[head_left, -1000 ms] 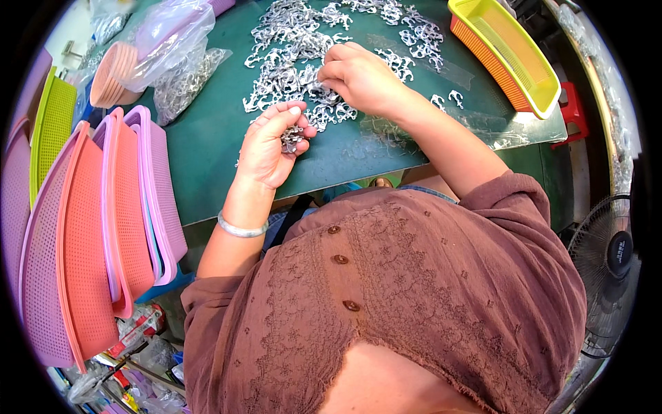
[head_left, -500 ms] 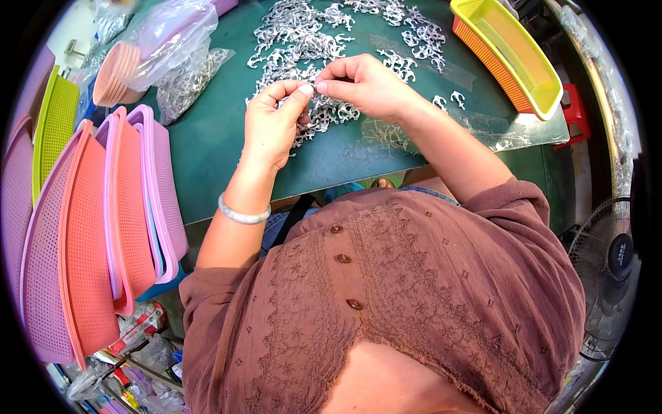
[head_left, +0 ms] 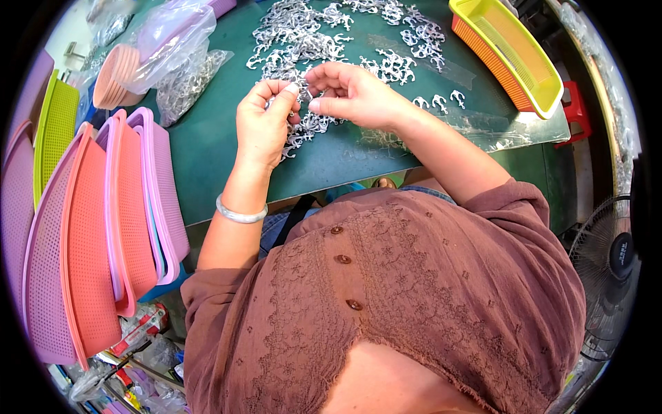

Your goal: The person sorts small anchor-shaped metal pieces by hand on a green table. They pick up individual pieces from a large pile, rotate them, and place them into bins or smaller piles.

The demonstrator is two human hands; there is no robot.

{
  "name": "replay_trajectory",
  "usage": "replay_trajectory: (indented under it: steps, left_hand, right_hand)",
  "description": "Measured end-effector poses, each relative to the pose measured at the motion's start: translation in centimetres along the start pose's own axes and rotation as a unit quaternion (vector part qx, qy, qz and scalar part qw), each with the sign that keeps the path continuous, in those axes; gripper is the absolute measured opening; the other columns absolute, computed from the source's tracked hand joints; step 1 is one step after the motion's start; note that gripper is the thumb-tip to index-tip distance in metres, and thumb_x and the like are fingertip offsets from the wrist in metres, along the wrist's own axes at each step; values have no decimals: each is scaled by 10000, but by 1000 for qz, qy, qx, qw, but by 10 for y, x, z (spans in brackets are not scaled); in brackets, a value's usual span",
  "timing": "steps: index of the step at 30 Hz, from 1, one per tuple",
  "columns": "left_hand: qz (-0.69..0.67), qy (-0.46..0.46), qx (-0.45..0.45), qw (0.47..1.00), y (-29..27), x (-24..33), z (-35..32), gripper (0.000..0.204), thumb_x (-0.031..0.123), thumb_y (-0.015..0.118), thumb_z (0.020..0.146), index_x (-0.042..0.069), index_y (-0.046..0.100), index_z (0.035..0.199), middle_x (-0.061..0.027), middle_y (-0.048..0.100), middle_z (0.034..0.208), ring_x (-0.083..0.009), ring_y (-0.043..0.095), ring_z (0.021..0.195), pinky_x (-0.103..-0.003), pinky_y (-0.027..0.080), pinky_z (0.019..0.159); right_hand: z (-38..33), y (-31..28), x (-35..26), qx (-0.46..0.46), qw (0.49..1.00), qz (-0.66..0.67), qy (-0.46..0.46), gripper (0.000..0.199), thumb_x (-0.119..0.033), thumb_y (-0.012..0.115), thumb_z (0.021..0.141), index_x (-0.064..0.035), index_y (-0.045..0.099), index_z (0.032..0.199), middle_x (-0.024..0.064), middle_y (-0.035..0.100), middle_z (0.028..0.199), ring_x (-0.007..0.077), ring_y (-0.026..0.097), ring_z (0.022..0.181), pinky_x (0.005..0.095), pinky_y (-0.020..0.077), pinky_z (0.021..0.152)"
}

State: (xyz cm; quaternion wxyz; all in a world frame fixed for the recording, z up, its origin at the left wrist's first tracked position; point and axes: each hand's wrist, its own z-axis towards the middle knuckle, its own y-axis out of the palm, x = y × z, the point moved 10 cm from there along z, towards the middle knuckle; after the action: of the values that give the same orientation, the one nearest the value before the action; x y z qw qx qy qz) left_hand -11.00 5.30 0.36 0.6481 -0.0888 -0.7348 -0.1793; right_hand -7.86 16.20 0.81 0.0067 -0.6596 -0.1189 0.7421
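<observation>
My left hand [head_left: 263, 127] is closed in a pinch, thumb against forefinger, above the near part of a silvery heap. What it holds is too small to make out. To its right is my right hand [head_left: 358, 96], its thumb and curled fingers apart and nothing visible between them. A small gap separates the two hands. Under and beyond them, many small silver anchor-shaped metal pieces [head_left: 293, 38] lie in a pile on the green tabletop [head_left: 221, 155]. Three single anchor pieces [head_left: 439, 103] lie in a row beside my right wrist.
Pink, purple and green perforated plastic baskets [head_left: 89, 241] stand stacked at the left. A clear bag of metal pieces [head_left: 189, 83] lies near stacked pink cups [head_left: 121, 76]. A yellow-and-orange basket [head_left: 510, 55] sits at the table's far right. A red stool [head_left: 576, 114] and a fan [head_left: 607, 259] are beyond.
My hands have come apart from their fingertip contact. The right one has opened and moved slightly down; the left has shifted a little left. A third single anchor piece now shows beside the right wrist.
</observation>
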Motion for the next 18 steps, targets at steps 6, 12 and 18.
replay_trajectory:
  steps: [6,12,18]
  left_hand:
    - [-12,-56,-19,998,3,-9,-2,105,158,574,801,60,543,777,5,537,621,-54,470,477,-163,332,397]
    - [277,152,14,949,0,17,-3,125,126,578,768,3,573,790,-43,573,664,-49,506,540,-201,402,479]
    - [109,59,-20,992,-1,9,-2,83,94,550,795,19,568,825,-6,539,638,-56,481,526,-188,402,483]
  right_hand:
    - [1,8,-6,-4,995,99,5,383,-82,574,791,6,417,1129,39,570,837,73,519,730,202,429,634]
    - [-6,2,-6,21,997,58,38,345,-84,531,818,10,414,1129,52,573,829,74,510,649,205,425,557]
    - [-14,-1,16,36,954,254,154,268,-132,495,843,-10,456,1079,82,578,831,112,555,634,216,449,522]
